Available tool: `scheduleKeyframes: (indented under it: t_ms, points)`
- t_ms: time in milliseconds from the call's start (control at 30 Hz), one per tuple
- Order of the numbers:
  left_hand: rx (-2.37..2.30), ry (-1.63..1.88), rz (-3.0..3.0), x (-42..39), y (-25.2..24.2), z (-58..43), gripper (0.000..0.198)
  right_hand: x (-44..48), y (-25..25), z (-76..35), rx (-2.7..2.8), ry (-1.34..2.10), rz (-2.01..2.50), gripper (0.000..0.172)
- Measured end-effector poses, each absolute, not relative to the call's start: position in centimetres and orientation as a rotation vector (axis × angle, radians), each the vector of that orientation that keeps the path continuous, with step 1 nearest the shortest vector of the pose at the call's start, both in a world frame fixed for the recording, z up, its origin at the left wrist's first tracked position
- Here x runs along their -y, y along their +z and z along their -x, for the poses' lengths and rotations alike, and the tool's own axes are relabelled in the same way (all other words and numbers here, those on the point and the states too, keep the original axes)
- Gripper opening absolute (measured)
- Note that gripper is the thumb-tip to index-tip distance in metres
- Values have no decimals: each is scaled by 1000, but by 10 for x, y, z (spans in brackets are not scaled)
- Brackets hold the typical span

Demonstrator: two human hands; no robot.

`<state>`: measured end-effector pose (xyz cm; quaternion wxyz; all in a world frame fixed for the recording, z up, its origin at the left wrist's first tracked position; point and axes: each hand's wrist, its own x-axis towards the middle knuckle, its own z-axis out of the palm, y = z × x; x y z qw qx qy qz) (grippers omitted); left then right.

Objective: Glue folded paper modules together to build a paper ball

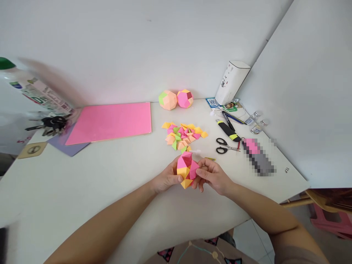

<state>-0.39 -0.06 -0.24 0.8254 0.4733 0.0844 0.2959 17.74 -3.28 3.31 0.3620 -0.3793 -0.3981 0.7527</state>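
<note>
Between my two hands is a partly hollow origami ball (183, 172) of folded pink and orange-yellow paper pieces, with an opening at its top. My left hand (168, 176) is closed round its left side, the thumb on an orange face. The thumb and fingers of my right hand (213, 176) pinch a pink flap on the ball's right side. Just beyond lies a pile of folded paper pieces (183, 135) in pink, green, yellow and peach. Two finished paper balls, a peach and green ball (168, 100) and a pink and yellow ball (185, 98), sit against the wall.
Scissors (227, 146), a utility knife (228, 130) and pens (233, 117) lie to the right. Small glass bottles (258, 127) and a white box (231, 82) stand farther back. On the left are a pink sheet (112, 123), keys (53, 124) and a large bottle (41, 91).
</note>
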Motion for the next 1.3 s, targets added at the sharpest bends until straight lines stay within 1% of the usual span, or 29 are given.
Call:
scheduleKeyframes:
  t_ms: [333,667,867,1100,1200,1300]
  points:
    - [-138,627,-1035,1,5,1,60,34,32,-178,1042,1951,975,22]
    - [-272,673,-1065,0,-9,8,74,31,36,-178,965,1992,985,23]
    - [-270,684,-1044,-1,-9,9,66,30,34,-180,990,1979,1032,22]
    - [-267,700,-1045,-1,-8,8,72,29,34,-181,963,1992,1052,22]
    - [-245,693,-1041,-1,-7,8,66,29,35,-181,956,2031,1033,21]
    - [-217,693,-1025,-1,-6,7,63,28,37,-181,965,2035,1050,24]
